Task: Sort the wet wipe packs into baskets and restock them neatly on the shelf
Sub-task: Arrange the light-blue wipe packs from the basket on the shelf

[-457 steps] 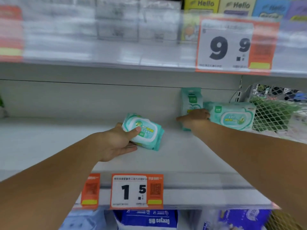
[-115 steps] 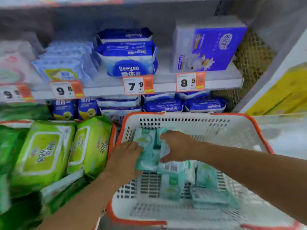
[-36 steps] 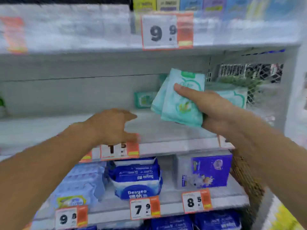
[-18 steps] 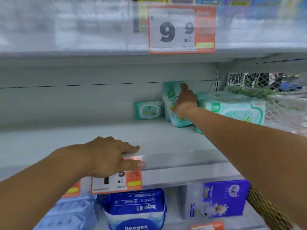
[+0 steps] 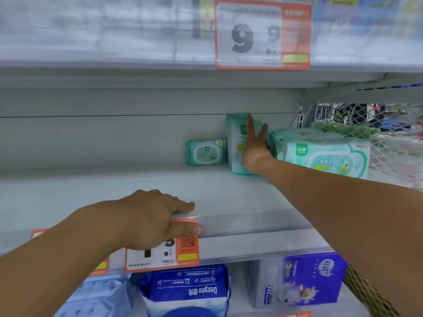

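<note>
Nearest the camera, the left hand (image 5: 158,219) rests on the front lip of the shelf (image 5: 114,193), fingers laid flat on top and the thumb pressed against the edge strip just above the orange price tag (image 5: 163,250). It holds nothing and has stayed planted there over the last second, apparently as a brace while the other arm reaches deep.

Farther in, the right hand (image 5: 255,149) is stretched to the back of the shelf with its fingers straight and spread, flat against the upright wet wipe packs (image 5: 237,143). A second ago it carried those packs in the air at the shelf front, gripped round them; half a second ago it was setting them against the back wall. Now the grip has opened and the packs stand on end by themselves, with the hand only pressing or steadying them.

Just to their left sits a small pack (image 5: 205,152), lying lengthwise and facing out, slightly apart from the upright ones. To their right, touching the hand's edge, lies a large multi-pack bundle (image 5: 325,156) next to the mesh side panel (image 5: 389,124).

This batch looks delivered. The upright packs lean a little, so they may want squaring up. Most of the shelf remains bare, so more restocking likely follows.
</note>
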Demonstrator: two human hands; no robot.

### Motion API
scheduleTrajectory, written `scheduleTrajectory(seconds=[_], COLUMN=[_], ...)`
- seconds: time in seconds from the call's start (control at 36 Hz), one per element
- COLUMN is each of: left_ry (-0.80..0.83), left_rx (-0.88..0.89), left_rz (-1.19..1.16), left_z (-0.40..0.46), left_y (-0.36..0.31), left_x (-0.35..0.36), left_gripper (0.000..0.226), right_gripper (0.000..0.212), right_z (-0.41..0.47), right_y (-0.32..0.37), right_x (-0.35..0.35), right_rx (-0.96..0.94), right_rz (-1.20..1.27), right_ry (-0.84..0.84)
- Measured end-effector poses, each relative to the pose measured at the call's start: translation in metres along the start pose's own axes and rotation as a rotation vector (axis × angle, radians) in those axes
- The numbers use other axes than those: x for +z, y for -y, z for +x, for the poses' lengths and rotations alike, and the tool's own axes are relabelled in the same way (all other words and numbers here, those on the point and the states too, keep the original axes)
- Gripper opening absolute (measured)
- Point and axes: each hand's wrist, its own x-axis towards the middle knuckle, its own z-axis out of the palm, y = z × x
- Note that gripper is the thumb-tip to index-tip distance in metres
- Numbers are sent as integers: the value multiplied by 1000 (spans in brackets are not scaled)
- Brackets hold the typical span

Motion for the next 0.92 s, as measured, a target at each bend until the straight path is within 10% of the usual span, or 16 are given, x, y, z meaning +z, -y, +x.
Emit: scheduleTrajectory(seconds=[0.36, 0.92], left_ry=[12, -87], left_rx=[-16, -30], left_rz=[-24, -60], left_z=[2, -1], left_y=[1, 2], left_x=[0, 15], left_gripper=[97, 97], right_gripper=[97, 79], right_z=[-14, -72], right_y=[37, 48], right_x=[-12, -50], right_rx=[-53, -169], right_rz=[-771, -575], right_ry=[94, 11])
